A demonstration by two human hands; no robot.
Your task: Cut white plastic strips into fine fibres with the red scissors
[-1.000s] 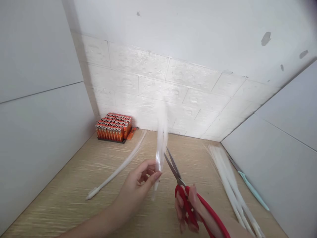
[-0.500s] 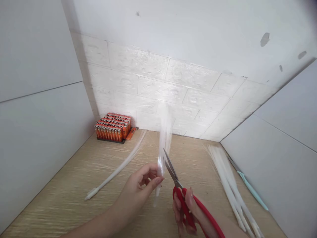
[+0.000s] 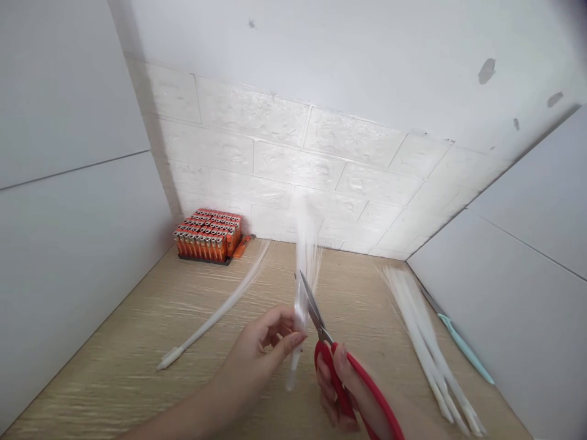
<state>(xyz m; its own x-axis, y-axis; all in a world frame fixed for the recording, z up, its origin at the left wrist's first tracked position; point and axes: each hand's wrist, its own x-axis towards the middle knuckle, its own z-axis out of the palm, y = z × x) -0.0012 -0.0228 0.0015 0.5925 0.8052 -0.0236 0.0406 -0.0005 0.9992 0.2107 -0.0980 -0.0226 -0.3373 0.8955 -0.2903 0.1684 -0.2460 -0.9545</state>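
Observation:
Between thumb and fingers, my left hand (image 3: pixel 263 348) pinches a bundle of clear, shiny fibre strands (image 3: pixel 301 256) near its lower end. The strands stand up and fan out toward the wall, and a short clear end hangs below my fingers. My right hand (image 3: pixel 337 388) grips the red handles of a pair of scissors (image 3: pixel 323 333). Its blades lie at the strands, just above my left fingers, with one tip showing on the left side of the bundle. Whether the blades press on the strands I cannot tell.
Another white fibre bundle (image 3: pixel 215 311) lies left on the wooden table (image 3: pixel 137 348). Several more bundles (image 3: pixel 422 336) lie right, beside a knife with a mint handle (image 3: pixel 465 348). A tray of orange lighters (image 3: pixel 208 235) stands at the back left, with one loose lighter (image 3: pixel 243 245) next to it.
The scissors have moved slightly left, and their blades have come across the strands. The fibre bundle has shifted a little to the right in my left hand.

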